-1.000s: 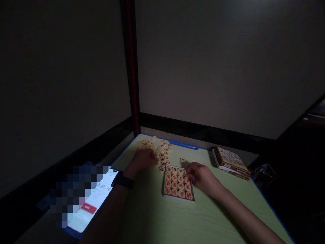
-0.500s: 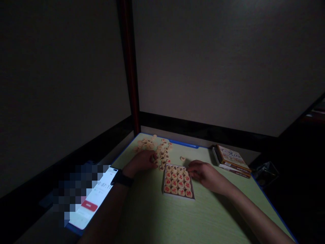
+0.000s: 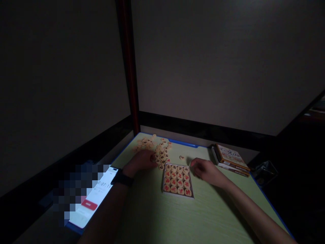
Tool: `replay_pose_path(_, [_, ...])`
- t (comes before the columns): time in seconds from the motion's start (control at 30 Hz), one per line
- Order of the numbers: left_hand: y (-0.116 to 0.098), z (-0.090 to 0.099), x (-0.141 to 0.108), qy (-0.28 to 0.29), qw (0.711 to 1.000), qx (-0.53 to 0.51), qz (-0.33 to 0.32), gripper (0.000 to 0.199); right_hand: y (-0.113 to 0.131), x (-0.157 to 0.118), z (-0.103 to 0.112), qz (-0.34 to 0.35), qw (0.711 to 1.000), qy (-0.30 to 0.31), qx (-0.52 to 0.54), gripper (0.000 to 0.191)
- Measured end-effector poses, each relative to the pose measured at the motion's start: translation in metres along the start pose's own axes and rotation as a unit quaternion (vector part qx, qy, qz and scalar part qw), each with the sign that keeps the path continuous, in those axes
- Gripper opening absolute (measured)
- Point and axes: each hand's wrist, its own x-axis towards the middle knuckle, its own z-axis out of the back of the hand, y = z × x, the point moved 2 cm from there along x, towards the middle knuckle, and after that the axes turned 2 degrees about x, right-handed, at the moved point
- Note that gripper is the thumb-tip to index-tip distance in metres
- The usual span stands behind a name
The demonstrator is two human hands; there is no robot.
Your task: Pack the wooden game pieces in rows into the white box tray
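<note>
A shallow tray (image 3: 178, 194) in the middle of the green table holds rows of round wooden pieces with red and black characters. Beyond its left corner lie loose round pieces (image 3: 161, 157), some face up with black characters. My left hand (image 3: 143, 160) rests at the near left side of these pieces, its fingers curled and partly in shadow; what they hold, if anything, is hidden. Just right of the tray's far corner is my right hand (image 3: 205, 170), off the tray, fingers curled in, the fingertips dark. A single piece (image 3: 182, 157) lies between the tray and the table's far edge.
Stacked boxes or books (image 3: 232, 158) stand at the table's right back edge. A lit phone (image 3: 93, 200) is at the left near my left wrist. More blank-looking pieces (image 3: 144, 143) lie at the far left corner. Walls rise behind the table (image 3: 162, 217).
My right hand has moved off the tray's far right corner, slightly to the right. The corner piece it partly covered now shows. My left hand has barely moved.
</note>
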Motion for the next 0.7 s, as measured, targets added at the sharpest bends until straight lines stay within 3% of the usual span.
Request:
replay_pose_path(0.17, [-0.004, -0.002, 0.002, 0.003, 1.0, 0.014, -0.012, 0.025, -0.008, 0.003, -0.013, -0.046, 0.995, -0.02, 0.089, 0.021])
replay_pose_path(0.37, [-0.009, -0.008, 0.004, 0.001, 0.999, 0.025, -0.032, 0.01, -0.022, 0.007, -0.021, -0.079, 0.987, -0.062, 0.127, 0.024])
replay_pose_path(0.7, [-0.012, -0.007, -0.004, -0.004, 0.996, 0.075, -0.043, 0.01, -0.025, 0.006, -0.025, -0.064, 0.986, -0.113, 0.107, 0.027])
